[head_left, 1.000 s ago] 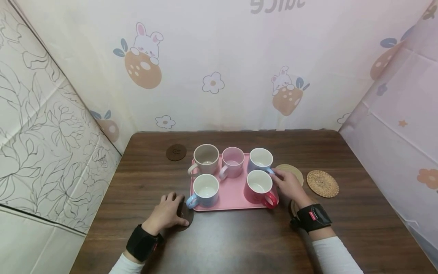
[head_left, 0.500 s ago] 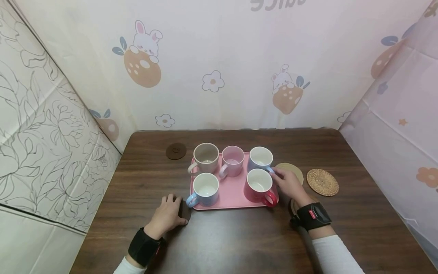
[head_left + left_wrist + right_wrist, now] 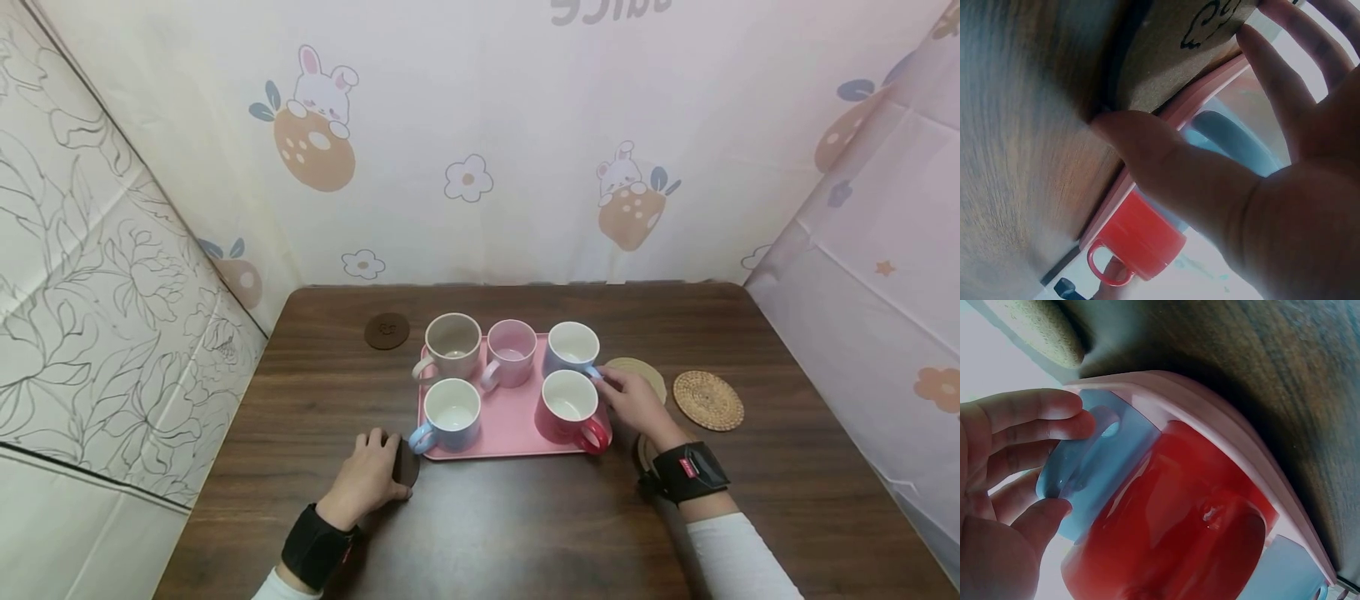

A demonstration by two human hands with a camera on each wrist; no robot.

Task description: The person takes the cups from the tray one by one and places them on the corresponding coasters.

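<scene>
A pink tray (image 3: pixel 510 433) on the brown table holds several mugs. My left hand (image 3: pixel 384 457) is at the tray's front left corner. It grips a dark brown coaster (image 3: pixel 407 463) between thumb (image 3: pixel 1129 134) and fingers, with the coaster (image 3: pixel 1179 56) tipped up off the wood. My right hand (image 3: pixel 611 385) is at the tray's right edge. Its thumb and fingers (image 3: pixel 1029 409) pinch the handle of the pale blue mug (image 3: pixel 572 346) at the back right, also seen in the right wrist view (image 3: pixel 1085 462). A red mug (image 3: pixel 567 410) stands just in front of it.
Beige (image 3: pixel 452 345), pink (image 3: pixel 512 352) and blue (image 3: pixel 451 415) mugs fill the tray's other places. A second brown coaster (image 3: pixel 387 331) lies back left. A tan coaster (image 3: pixel 647 373) and a woven one (image 3: pixel 708 401) lie right of the tray; another coaster (image 3: pixel 643 452) shows beside my right wrist.
My left hand has tipped the brown coaster up from flat on the table and drawn it slightly left. My right hand has stayed at the pale blue mug's handle.
</scene>
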